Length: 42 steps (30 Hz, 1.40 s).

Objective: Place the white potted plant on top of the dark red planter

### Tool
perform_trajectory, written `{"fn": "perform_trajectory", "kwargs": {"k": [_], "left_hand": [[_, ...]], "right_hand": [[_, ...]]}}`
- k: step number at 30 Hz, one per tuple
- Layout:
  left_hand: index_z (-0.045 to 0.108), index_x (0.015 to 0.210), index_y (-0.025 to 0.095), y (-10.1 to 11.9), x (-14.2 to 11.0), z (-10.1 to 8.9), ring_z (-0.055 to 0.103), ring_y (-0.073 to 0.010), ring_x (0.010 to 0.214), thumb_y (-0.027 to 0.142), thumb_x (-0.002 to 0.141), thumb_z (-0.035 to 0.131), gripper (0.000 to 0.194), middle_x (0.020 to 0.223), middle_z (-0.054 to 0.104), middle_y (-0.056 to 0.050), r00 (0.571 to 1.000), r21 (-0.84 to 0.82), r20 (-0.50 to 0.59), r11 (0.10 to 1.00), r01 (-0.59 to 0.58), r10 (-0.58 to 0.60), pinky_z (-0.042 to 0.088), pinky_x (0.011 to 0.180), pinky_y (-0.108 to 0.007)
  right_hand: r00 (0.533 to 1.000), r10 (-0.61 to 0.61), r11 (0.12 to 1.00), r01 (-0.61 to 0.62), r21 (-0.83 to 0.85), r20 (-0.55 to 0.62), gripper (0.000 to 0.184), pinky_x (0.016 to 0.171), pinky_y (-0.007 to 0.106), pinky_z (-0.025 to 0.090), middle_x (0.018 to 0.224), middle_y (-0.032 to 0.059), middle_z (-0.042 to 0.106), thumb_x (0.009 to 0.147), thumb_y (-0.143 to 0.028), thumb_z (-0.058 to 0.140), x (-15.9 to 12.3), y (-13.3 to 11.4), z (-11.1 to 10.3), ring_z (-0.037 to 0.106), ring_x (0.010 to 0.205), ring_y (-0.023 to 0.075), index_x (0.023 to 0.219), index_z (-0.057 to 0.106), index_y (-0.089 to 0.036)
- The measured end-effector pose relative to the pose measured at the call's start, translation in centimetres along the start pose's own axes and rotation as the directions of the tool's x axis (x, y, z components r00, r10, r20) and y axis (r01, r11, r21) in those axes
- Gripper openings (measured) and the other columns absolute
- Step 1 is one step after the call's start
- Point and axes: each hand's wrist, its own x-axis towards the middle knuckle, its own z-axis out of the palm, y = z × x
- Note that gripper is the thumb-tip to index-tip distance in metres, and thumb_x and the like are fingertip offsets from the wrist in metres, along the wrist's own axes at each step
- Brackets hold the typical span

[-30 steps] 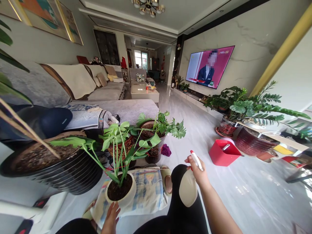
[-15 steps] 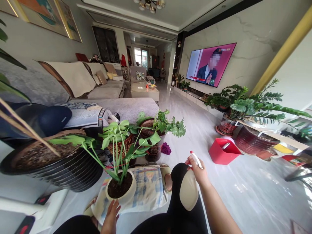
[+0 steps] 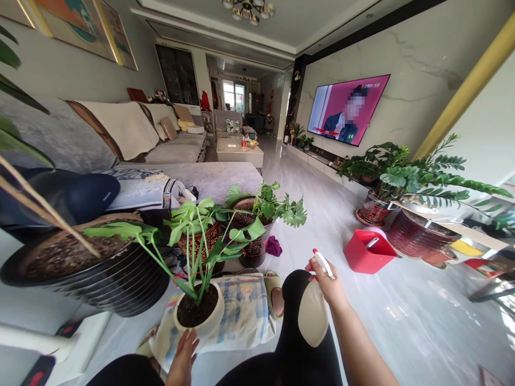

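Observation:
My right hand (image 3: 328, 281) grips a spray bottle (image 3: 313, 313) with a cream body and a red and white trigger head, held above my black-clad knee. My left hand (image 3: 183, 360) rests with fingers apart against the near side of a small cream pot (image 3: 201, 321). A green leafy plant (image 3: 197, 236) grows in that pot, which stands on a checked cloth (image 3: 241, 316) on the floor.
A large black ribbed pot (image 3: 100, 279) sits at the left. Brown patterned pots with plants (image 3: 251, 214) stand behind the cream pot. A red box (image 3: 368, 252) and more potted plants (image 3: 402, 177) are at the right. A grey sofa (image 3: 177, 155) lies beyond, and a slipper (image 3: 276, 295) by my knee.

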Motion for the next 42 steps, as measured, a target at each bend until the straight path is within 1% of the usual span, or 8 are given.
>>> {"fn": "perform_trajectory", "kwargs": {"k": [2,5,13,18,25,31,36,42], "left_hand": [[0.041,0.152,0.023,0.1,0.0,0.1,0.045,-0.0354,0.148,0.050,0.093,0.056,0.067,0.154,0.053,-0.018,0.996,-0.042,0.035,0.996,0.078,-0.077,0.030,0.125,-0.055],[0.039,0.155,0.022,0.2,-0.3,0.5,0.043,-0.0360,0.149,0.052,0.093,0.055,0.070,0.158,0.049,-0.018,0.999,-0.061,-0.011,0.997,0.046,-0.047,0.027,0.126,-0.056],[0.030,0.161,0.020,0.7,-1.0,0.1,0.036,-0.0327,0.153,0.047,0.099,0.049,0.070,0.165,0.039,-0.017,0.993,-0.101,0.069,0.990,0.099,-0.092,0.022,0.128,-0.051],[0.039,0.155,0.022,0.9,-0.8,0.1,0.041,-0.0328,0.151,0.044,0.098,0.050,0.062,0.160,0.047,-0.016,0.996,-0.104,0.039,0.991,0.085,-0.081,0.025,0.127,-0.052],[0.032,0.161,0.021,-0.3,0.5,-0.3,0.039,-0.0350,0.152,0.052,0.094,0.055,0.077,0.161,0.045,-0.018,0.998,-0.078,0.053,0.996,0.051,-0.047,0.023,0.128,-0.053],[0.033,0.160,0.024,-0.8,1.2,-0.8,0.039,-0.0339,0.152,0.051,0.096,0.054,0.073,0.164,0.042,-0.016,0.994,-0.099,0.080,0.991,0.087,-0.079,0.024,0.127,-0.053],[0.033,0.160,0.024,-0.8,1.2,-0.8,0.041,-0.0333,0.151,0.050,0.097,0.053,0.071,0.163,0.044,-0.016,0.995,-0.078,0.087,0.995,0.062,-0.055,0.026,0.127,-0.053],[0.036,0.158,0.024,-0.6,0.9,-0.8,0.042,-0.0343,0.150,0.053,0.095,0.055,0.071,0.162,0.044,-0.016,0.996,-0.081,0.075,0.995,0.062,-0.056,0.026,0.126,-0.054]], "right_hand": [[1.000,-0.016,0.999,0.016,-0.029,0.014,0.048,0.058,0.034,0.055,0.080,0.0049,0.071,0.079,-0.066,0.070,-0.3,-0.5,0.3,0.063,0.063,0.0196,0.093,0.070,-0.019],[0.999,-0.045,0.998,0.047,-0.051,0.022,0.051,0.058,0.035,0.056,0.085,0.0065,0.073,0.079,-0.069,0.068,-0.6,-1.3,0.8,0.063,0.058,0.0184,0.093,0.070,-0.019],[0.991,-0.058,0.998,0.062,-0.031,0.120,0.055,0.053,0.033,0.053,0.071,0.0050,0.070,0.078,-0.073,0.070,-1.0,0.0,1.9,0.061,0.055,0.0184,0.079,0.069,-0.018],[0.995,-0.052,0.998,0.054,-0.019,0.085,0.056,0.055,0.033,0.055,0.078,0.0058,0.072,0.077,-0.072,0.071,-1.0,-0.3,1.9,0.061,0.057,0.0178,0.090,0.072,-0.017],[0.998,-0.037,0.999,0.037,-0.005,-0.052,0.052,0.056,0.033,0.057,0.079,0.0056,0.071,0.077,-0.068,0.070,-0.1,-0.3,1.0,0.068,0.072,0.0230,0.094,0.070,-0.019],[0.999,-0.046,0.999,0.046,-0.028,-0.012,0.054,0.055,0.035,0.056,0.073,0.0031,0.070,0.076,-0.070,0.070,-0.4,-0.4,1.2,0.062,0.054,0.0186,0.094,0.072,-0.019],[0.990,-0.129,0.990,0.132,-0.054,0.050,0.056,0.056,0.035,0.056,0.084,0.0068,0.074,0.078,-0.072,0.069,-1.1,-1.1,2.5,0.062,0.054,0.0178,0.095,0.072,-0.019],[0.988,-0.124,0.988,0.131,-0.078,0.091,0.058,0.053,0.033,0.053,0.073,0.0044,0.071,0.079,-0.072,0.069,-1.1,-0.8,2.9,0.060,0.051,0.0169,0.096,0.073,-0.017]]}}
